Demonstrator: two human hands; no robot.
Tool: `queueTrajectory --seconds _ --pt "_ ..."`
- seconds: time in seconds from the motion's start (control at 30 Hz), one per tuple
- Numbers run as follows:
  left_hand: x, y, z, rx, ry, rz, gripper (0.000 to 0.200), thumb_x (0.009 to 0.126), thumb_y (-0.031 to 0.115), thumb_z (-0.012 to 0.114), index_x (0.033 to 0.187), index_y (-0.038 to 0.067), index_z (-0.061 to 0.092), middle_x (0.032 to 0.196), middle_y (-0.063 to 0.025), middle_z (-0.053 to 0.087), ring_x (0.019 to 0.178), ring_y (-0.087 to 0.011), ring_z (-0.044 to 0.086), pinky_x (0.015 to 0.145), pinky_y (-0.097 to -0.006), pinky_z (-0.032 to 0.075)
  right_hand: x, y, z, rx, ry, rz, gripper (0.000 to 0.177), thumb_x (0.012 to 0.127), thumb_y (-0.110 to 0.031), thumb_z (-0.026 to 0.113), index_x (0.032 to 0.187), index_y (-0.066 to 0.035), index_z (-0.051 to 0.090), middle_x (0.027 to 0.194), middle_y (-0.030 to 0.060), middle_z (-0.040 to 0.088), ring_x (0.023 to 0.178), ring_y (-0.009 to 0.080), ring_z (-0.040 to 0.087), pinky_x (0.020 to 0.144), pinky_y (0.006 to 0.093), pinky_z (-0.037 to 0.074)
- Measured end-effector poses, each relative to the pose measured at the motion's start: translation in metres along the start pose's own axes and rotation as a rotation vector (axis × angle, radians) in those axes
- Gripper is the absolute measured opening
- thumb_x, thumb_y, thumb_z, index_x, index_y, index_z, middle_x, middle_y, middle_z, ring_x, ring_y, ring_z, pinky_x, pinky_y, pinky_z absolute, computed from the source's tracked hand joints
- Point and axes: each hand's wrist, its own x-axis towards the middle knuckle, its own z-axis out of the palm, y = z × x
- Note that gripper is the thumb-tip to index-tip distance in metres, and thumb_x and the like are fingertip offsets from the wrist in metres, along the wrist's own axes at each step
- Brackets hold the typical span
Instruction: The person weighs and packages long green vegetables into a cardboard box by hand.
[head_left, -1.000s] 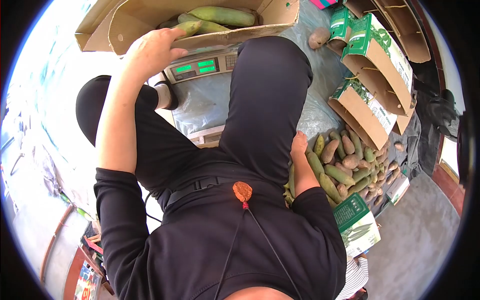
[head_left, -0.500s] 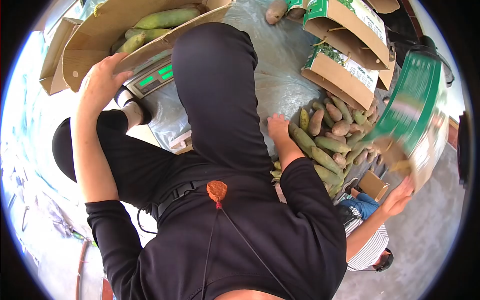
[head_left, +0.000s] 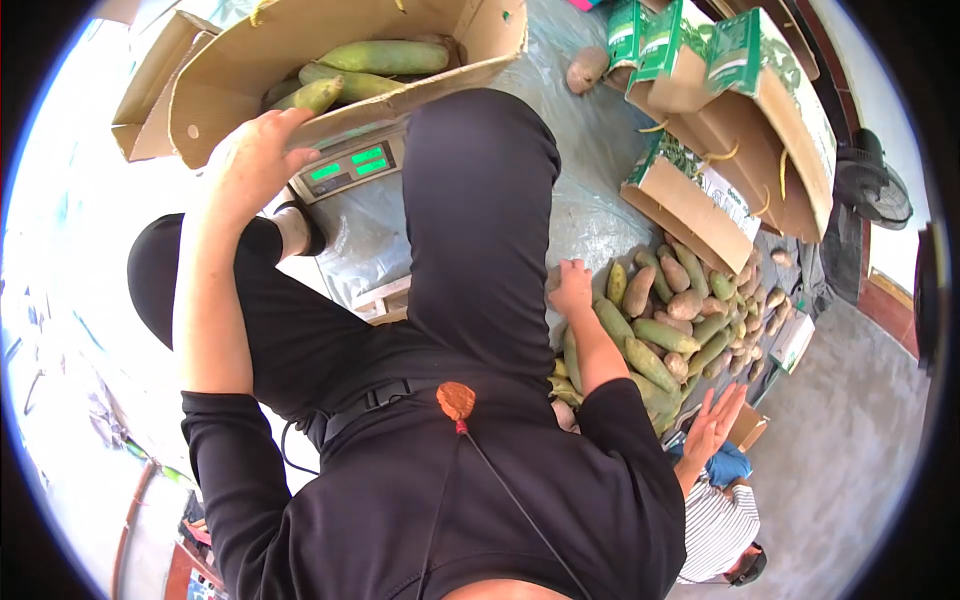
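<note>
Nearest, low on the right: co-worker's hand, raised, fingers spread, nothing visible in grasp. Just beyond, right of the knee: vegetable pile, green and brown pieces mixed, lying at many angles, many of the green ones slanting from far left to near right. Likely firm, fairly weighty, a bit slick on the skin; best taken round the thick middle.

At the pile's left edge, near the knee: right hand, fingers bent down and fairly narrow. Cannot tell whether holding anything.

Farther, on the left: left hand, thumb and fingers wide apart, by the near wall of the cardboard box. Fingertips over or at the rim; contact not clear. No pinch visible.

Below the box: scale, green digits lit, display facing near. Box apparently resting on top, contact hidden. Long axis left to right, right end tilting farther away; top side uncovered. Walls probably stiff but bendable, whole load probably heavy; hold low at both ends, not by the thin rim.

Inside: green vegetables, long axes roughly along the box, shorter front one slanting near left to far right. Likely stiff, bruisable; grip mid-body.

Far right: green-and-white cartons, bunched together, well apart from the box.
</note>
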Motion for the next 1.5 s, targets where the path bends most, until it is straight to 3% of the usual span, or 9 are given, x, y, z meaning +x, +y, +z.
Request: queueTrajectory --seconds 0.2,0.4,0.63,0.8,0.9,1.0,1.13,1.43,1.5 --pt "-0.003 0.006 -0.010 0.005 -0.071 -0.051 0.039 0.081 0.020 0.066 0.118 0.009 0.060 0.110 -0.0137 0.063 0.102 -0.0325 0.060 0.088 -0.0406 0.047 0.027 0.012 -0.070 0.692 0.465 0.007 0.073 0.052 -0.010 0.083 0.119 -0.008 0.055 0.119 0.0165 0.049 0.110 0.0341 0.050 0.098 0.0422 0.041" --pt "-0.004 0.004 -0.010 0.002 -0.057 -0.055 0.038 0.082 0.020 0.066 0.117 0.009 0.061 0.111 -0.0138 0.063 0.104 -0.0321 0.059 0.089 -0.0407 0.047 0.011 -0.044 -0.251 0.977 0.823 -0.336 0.073 0.062 0.003 0.080 0.128 -0.002 0.049 0.127 0.0106 0.045 0.121 0.0248 0.045 0.102 0.0359 0.041" --pt "-0.004 -0.002 -0.007 -0.003 -0.072 -0.075 0.036 0.082 0.017 0.066 0.116 0.008 0.061 0.110 -0.0137 0.063 0.105 -0.0317 0.059 0.090 -0.0401 0.047 -0.003 -0.132 -0.383 1.400 0.740 -0.684 0.071 0.069 0.004 0.076 0.132 0.001 0.042 0.119 0.0128 0.053 0.109 0.0211 0.056 0.090 0.0329 0.050" --pt "-0.002 -0.006 -0.004 0.041 -0.064 -0.034 0.030 0.083 0.011 0.062 0.113 0.007 0.063 0.108 -0.0140 0.064 0.103 -0.0320 0.060 0.089 -0.0405 0.047 0.039 -0.209 -0.376 1.465 0.492 -0.839 0.066 0.070 0.002 0.077 0.128 0.000 0.047 0.122 0.0098 0.051 0.108 0.0198 0.053 0.091 0.0303 0.047" --pt "-0.002 -0.008 -0.002 0.047 -0.038 -0.008 0.030 0.083 0.010 0.061 0.112 0.006 0.064 0.106 -0.0144 0.064 0.102 -0.0318 0.060 0.089 -0.0406 0.047 0.065 -0.238 -0.359 1.420 0.242 -0.765 0.067 0.072 -0.011 0.080 0.128 0.001 0.045 0.121 0.0134 0.053 0.106 0.0209 0.055 0.085 0.0315 0.050" --pt "-0.003 -0.009 -0.001 0.030 -0.032 -0.016 0.030 0.083 0.010 0.060 0.112 0.007 0.064 0.104 -0.0148 0.065 0.102 -0.0317 0.060 0.088 -0.0408 0.047 0.084 -0.234 -0.350 1.036 0.174 -0.695 0.048 0.078 -0.017 0.073 0.120 -0.002 0.057 0.120 0.0149 0.057 0.102 0.0214 0.058 0.087 0.0323 0.050" --pt "-0.004 -0.009 -0.001 0.033 -0.036 -0.017 0.029 0.083 0.010 0.060 0.112 0.007 0.064 0.103 -0.0146 0.065 0.101 -0.0317 0.060 0.088 -0.0406 0.047 0.083 -0.210 -0.356 1.046 0.311 -0.734 0.034 0.080 -0.016 0.070 0.111 -0.003 0.064 0.100 0.0072 0.067 0.091 0.0155 0.062 0.085 0.0300 0.049" --pt "-0.006 -0.006 -0.014 -0.033 0.013 -0.039 0.032 0.084 0.021 0.063 0.113 0.007 0.063 0.105 -0.0147 0.065 0.100 -0.0329 0.061 0.087 -0.0400 0.048 0.077 -0.176 -0.399 0.971 0.283 -0.634 0.034 0.084 -0.021 0.068 0.115 -0.007 0.063 0.105 0.0033 0.066 0.095 0.0104 0.059 0.076 0.0257 0.045" --pt "-0.003 -0.011 -0.011 -0.090 0.161 0.007 0.033 0.085 0.022 0.063 0.115 0.008 0.062 0.109 -0.0142 0.064 0.102 -0.0327 0.060 0.088 -0.0391 0.048 0.077 -0.179 -0.414 0.881 0.291 -0.659 0.042 0.082 -0.026 0.070 0.118 -0.006 0.061 0.108 0.0063 0.065 0.097 0.0138 0.059 0.077 0.0261 0.046"
